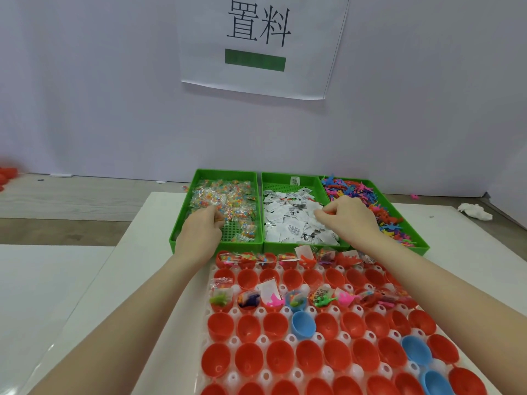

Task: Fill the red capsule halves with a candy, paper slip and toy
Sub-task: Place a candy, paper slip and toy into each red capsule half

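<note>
Head view: my left hand (199, 228) is curled into the candy tray (225, 208), far left, fingers pinching a candy packet, as far as I can tell. My right hand (346, 218) pinches over the paper slips (293, 223) in the middle tray. The empty red capsule halves (273, 357) lie nearer me than both hands, so each item must be brought back toward me.

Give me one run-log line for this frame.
left hand picking in candy tray | right hand pinching over paper slips | near capsule halves empty
</note>
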Tool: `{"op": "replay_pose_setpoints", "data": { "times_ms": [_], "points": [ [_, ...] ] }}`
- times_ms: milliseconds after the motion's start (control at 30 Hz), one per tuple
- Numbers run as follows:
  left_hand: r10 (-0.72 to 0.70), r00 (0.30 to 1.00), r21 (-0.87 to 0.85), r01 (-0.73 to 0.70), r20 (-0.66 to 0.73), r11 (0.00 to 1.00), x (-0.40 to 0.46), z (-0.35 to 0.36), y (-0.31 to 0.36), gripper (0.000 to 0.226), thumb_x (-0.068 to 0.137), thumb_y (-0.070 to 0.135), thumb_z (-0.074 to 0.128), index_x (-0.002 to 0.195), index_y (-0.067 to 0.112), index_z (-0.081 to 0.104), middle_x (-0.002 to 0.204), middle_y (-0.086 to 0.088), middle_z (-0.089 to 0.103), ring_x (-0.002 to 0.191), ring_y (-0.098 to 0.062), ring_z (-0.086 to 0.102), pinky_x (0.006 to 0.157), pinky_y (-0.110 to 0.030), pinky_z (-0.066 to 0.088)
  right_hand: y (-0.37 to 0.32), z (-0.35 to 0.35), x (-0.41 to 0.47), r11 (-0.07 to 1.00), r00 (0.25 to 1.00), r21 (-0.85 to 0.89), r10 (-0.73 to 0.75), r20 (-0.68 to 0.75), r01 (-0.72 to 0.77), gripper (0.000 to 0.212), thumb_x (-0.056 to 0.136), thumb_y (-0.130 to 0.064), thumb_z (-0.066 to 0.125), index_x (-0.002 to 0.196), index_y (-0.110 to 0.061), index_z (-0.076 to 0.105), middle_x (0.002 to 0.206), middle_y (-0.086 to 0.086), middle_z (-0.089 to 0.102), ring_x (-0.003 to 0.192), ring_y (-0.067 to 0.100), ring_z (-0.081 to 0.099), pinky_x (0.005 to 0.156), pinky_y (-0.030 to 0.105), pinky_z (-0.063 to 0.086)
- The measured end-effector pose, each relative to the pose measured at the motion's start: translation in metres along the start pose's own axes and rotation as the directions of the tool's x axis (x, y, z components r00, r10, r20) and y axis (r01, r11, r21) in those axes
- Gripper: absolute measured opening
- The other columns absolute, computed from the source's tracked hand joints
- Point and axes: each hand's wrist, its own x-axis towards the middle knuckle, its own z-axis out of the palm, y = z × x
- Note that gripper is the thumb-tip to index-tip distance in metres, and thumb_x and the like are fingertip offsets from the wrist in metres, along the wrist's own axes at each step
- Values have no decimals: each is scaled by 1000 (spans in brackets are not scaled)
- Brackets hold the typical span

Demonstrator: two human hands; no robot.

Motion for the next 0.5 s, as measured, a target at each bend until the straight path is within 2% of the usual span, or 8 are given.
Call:
{"op": "replay_pose_setpoints", "data": {
  "times_ms": [100, 133, 200, 233, 300, 367, 433, 500],
  "points": [
    [4, 1000, 3, -4, -13, 1000, -1, 0, -2, 10, 93, 9, 50, 96, 5, 58, 102, -8, 61, 88, -18, 50, 75, -33, 41, 1, 0, 0, 1000, 1000, 29, 11, -20, -10, 25, 84, -25, 62, 63, -14, 70, 50, -11, 49, 53, 10, 47, 61, 27, 46],
    [7, 1000, 6, -7, -17, 1000, 0, 1, -1, 10, 93, 9, 50, 96, 5, 58, 102, -8, 61, 88, -18, 50, 75, -33, 41, 1, 0, 1, 997, 999, 69, 27, -36, -25, 18, 82, -26, 65, 73, -13, 74, 56, -13, 53, 58, 7, 50, 60, 25, 43],
    [16, 1000, 9, -16, -23, 1000, 0, 1, -1, 9, 93, 9, 50, 94, 5, 58, 100, -8, 61, 86, -18, 50, 74, -33, 41, 1, -2, 0, 971, 995, 232, 74, -62, -58, 13, 79, -22, 69, 76, -10, 74, 49, -17, 53, 52, 1, 50, 57, 22, 36],
    [21, 999, 6, -21, -26, 1000, 1, 1, -1, 9, 93, 10, 50, 94, 5, 58, 99, -8, 61, 87, -19, 51, 74, -33, 42, 0, -5, -1, 940, 994, 335, 93, -57, -68, 12, 78, -19, 71, 73, -9, 73, 46, -14, 55, 49, 1, 51, 58, 22, 36],
    [41, 998, -36, -42, -37, 998, 0, 1, -2, 12, 93, 12, 52, 98, 5, 60, 98, -7, 62, 90, -22, 55, 77, -37, 46, -4, -12, -6, 862, 994, 498, 109, -1, -93, 10, 77, -16, 73, 70, -9, 72, 62, 6, 68, 62, 13, 62, 67, 27, 43],
    [41, 996, -191, -57, -84, 980, -3, -3, 1, 15, 90, 14, 59, 103, 8, 61, 89, -5, 64, 84, -21, 59, 76, -34, 51, -9, -22, -13, 808, 994, 578, 84, 74, -112, 8, 75, -16, 74, 70, -10, 72, 75, 13, 70, 72, 17, 63, 71, 27, 47],
    [-61, 987, -441, -11, -148, 897, -10, -14, 10, 20, 82, 14, 69, 99, 13, 58, 73, -2, 62, 70, -14, 59, 65, -20, 52, -15, -32, -21, 781, 988, 616, 10, 151, -102, 7, 73, -16, 76, 69, -12, 72, 63, -2, 68, 62, 1, 58, 61, 15, 45],
    [-157, 979, -646, 38, -128, 763, -19, -30, 25, 21, 76, 14, 74, 88, 15, 58, 65, 1, 64, 61, -10, 61, 61, -17, 51, -22, -43, -30, 777, 973, 626, -88, 215, -68, 7, 73, -17, 75, 68, -13, 72, 48, -11, 58, 45, -4, 47, 49, 7, 39]
  ]
}}
